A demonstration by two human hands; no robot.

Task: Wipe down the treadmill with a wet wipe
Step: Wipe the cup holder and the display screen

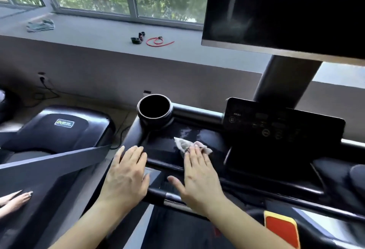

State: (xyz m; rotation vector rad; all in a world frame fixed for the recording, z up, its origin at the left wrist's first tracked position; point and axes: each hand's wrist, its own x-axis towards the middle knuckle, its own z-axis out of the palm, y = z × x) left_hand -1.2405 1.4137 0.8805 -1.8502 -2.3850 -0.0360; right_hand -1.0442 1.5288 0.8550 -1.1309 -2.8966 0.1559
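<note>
Whitish wet wipe [182,143], crumpled, is pressed onto the black treadmill console tray [158,147] under the straight fingers of the right hand [197,173], not gripped. The left hand [126,175] is laid flat and empty on the tray's near edge. Risk: what appear to be wet streaks could be dragged onto the adjacent control panel [276,128], or the unpinched wipe left behind mid-stroke.

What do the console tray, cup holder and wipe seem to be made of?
Console tray: probably smooth black plastic, semi-gloss; wet streaks sit on it and reflect light. Cup holder: looks like glossy black plastic, with highlights on its rim; could be coated metal. Wipe: thin whitish non-woven cloth, crumpled and limp.
</note>
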